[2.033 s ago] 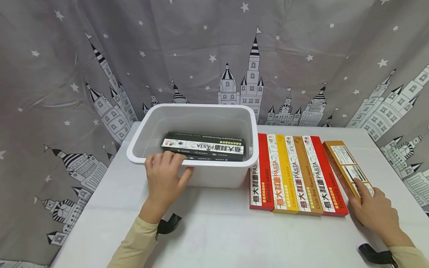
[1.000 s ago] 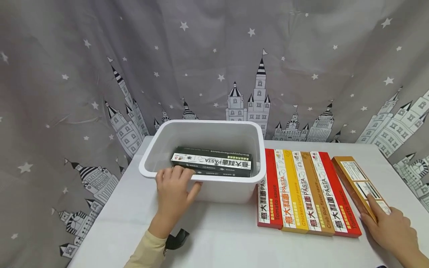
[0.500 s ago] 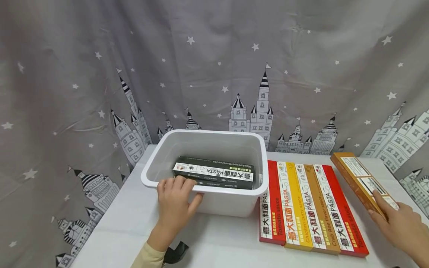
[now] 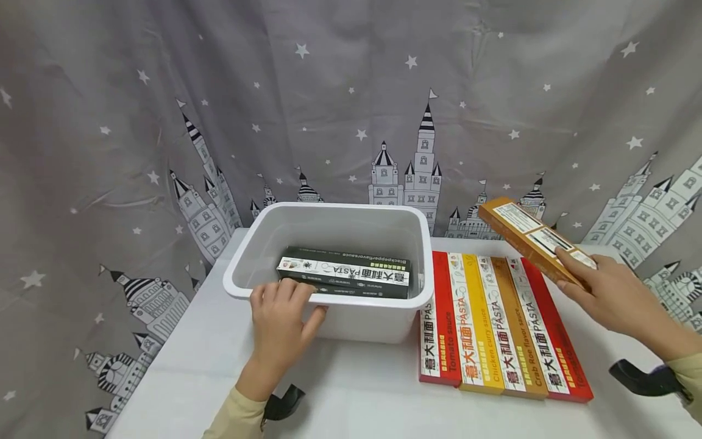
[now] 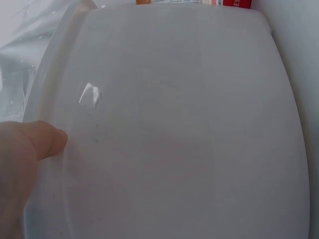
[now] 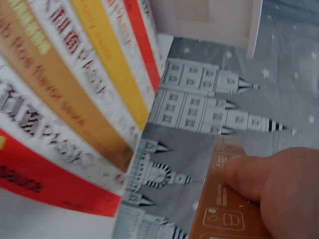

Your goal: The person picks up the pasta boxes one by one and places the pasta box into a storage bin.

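My right hand (image 4: 614, 296) grips the near end of a brown pasta box (image 4: 529, 235), raised and tilted above the right side of the row. In the right wrist view my thumb (image 6: 249, 172) presses on the narrow side of that box. My left hand (image 4: 282, 323) holds the front rim of a white plastic bin (image 4: 362, 320), fingers over the edge and thumb outside. Inside the bin lie black pepper pasta boxes (image 4: 351, 271). Side by side on the table are a red tomato box (image 4: 446, 329), a yellow chicken curry box (image 4: 482, 341), a brown crab roe box (image 4: 521, 329) and another red tomato box (image 4: 565, 347).
The white table (image 4: 340, 390) ends at the back against a grey curtain (image 4: 318, 122) printed with castles and stars. The row of boxes lies close against the bin's right side. Black straps (image 4: 644, 378) show at both wrists.
My right hand has lifted the brown box off the table at the far right and carried it up and left over the row. My left hand keeps its hold on the rim.
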Action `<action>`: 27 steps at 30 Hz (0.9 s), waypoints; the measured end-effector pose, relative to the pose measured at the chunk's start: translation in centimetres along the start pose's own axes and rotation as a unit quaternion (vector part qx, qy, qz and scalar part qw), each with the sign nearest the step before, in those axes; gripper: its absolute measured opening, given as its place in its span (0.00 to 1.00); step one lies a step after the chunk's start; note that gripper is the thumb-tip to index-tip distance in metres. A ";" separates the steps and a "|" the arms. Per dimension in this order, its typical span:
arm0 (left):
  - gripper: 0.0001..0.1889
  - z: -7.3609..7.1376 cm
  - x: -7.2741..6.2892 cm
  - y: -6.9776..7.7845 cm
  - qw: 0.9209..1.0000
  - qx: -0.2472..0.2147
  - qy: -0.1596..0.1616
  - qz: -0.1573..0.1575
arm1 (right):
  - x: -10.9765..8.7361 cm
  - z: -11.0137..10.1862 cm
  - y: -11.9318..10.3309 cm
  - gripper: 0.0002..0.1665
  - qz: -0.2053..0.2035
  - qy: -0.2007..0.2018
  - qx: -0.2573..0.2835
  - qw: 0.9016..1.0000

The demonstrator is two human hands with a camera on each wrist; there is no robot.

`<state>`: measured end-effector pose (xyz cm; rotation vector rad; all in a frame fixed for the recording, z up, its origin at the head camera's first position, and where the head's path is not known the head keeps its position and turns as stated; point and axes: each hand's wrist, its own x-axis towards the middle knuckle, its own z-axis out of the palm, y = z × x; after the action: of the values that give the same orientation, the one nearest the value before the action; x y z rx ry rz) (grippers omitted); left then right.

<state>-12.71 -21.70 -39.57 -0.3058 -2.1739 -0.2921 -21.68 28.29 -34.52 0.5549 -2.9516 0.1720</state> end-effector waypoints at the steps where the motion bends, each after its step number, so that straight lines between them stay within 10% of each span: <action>1: 0.13 0.0 0.1 0.0 1.000 0.000 0.001 0.001 | 0.4 -0.4 -0.3 0.41 -0.008 -0.005 0.002 1.000; 27: 0.12 0.3 0.0 0.0 1.000 -0.008 0.021 0.004 | 7.3 -4.9 -7.8 0.38 -0.116 -0.034 -0.016 0.992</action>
<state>-12.97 -21.57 -39.70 -0.3151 -2.1291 -0.3094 -24.98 19.17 -27.93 0.9103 -2.9172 0.0833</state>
